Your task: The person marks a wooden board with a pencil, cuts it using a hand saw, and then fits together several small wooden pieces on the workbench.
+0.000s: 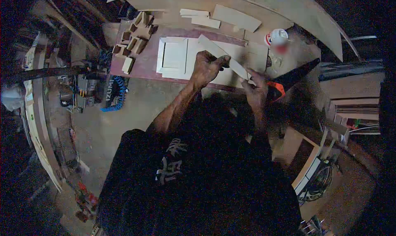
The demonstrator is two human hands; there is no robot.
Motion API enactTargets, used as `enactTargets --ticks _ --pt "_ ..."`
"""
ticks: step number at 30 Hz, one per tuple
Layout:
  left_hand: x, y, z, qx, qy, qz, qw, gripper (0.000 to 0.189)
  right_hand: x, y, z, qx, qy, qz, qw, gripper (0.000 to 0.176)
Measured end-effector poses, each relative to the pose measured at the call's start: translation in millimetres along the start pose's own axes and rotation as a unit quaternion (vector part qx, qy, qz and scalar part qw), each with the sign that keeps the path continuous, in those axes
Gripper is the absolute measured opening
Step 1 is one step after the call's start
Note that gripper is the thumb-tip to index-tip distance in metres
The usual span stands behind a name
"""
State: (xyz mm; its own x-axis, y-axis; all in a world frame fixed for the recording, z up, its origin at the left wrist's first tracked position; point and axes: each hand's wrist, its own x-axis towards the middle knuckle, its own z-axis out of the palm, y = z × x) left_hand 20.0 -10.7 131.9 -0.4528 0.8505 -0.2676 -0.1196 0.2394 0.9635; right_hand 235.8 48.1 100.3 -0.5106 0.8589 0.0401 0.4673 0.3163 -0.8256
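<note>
A thin pale wooden strip [238,67] slants across the middle of the workbench, held up in both hands. My left hand [207,68] is closed around it near its middle, thumb and fingers pinching the edge. At its lower right end, my right hand [256,88] grips it between thumb and fingers. Beneath the strip lie flat pale boards [214,69], and a small rectangular wooden frame [160,56] rests left of my left hand. Just right of my right hand is a handsaw [298,72] with an orange and black handle.
Several small wood blocks [134,44] sit on the bench's left end. Loose board pieces [237,18] lie at the back, near a white tub [277,37]. On the left stands a compressor [88,87] with a blue coiled hose [119,98]. A cabinet [305,153] stands lower right.
</note>
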Motion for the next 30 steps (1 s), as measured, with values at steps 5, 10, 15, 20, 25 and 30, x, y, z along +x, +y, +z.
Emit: enactTargets --ticks 5,10,15,20,25,30 --pt "-3.9 8.2 -14.5 0.028 -0.045 -0.022 0.998 0.036 0.6 -36.0 19.9 0.024 -0.002 -0.094 0.995 0.043" --pt "-8.5 27.4 -29.2 0.115 -0.082 -0.065 0.988 0.034 -3.1 -55.4 33.1 0.051 0.014 -0.036 0.998 0.035" --pt "-9.7 25.6 -34.7 0.08 -0.123 -0.009 0.989 0.03 -5.4 -57.0 21.3 0.061 -0.067 0.108 0.99 0.03" --pt "-8.6 18.2 -9.0 -0.119 0.014 0.095 0.988 0.024 -19.4 -47.8 42.0 0.064 0.06 0.093 0.992 0.028" --pt "-1.7 26.9 4.2 -0.062 0.098 0.137 0.984 0.027 -21.5 -62.8 42.2 0.056 0.098 0.009 0.994 0.025" --pt "-2.6 36.0 10.7 -0.028 0.106 0.145 0.983 0.033 -23.1 -57.5 41.7 0.025 0.093 0.067 0.993 0.028"
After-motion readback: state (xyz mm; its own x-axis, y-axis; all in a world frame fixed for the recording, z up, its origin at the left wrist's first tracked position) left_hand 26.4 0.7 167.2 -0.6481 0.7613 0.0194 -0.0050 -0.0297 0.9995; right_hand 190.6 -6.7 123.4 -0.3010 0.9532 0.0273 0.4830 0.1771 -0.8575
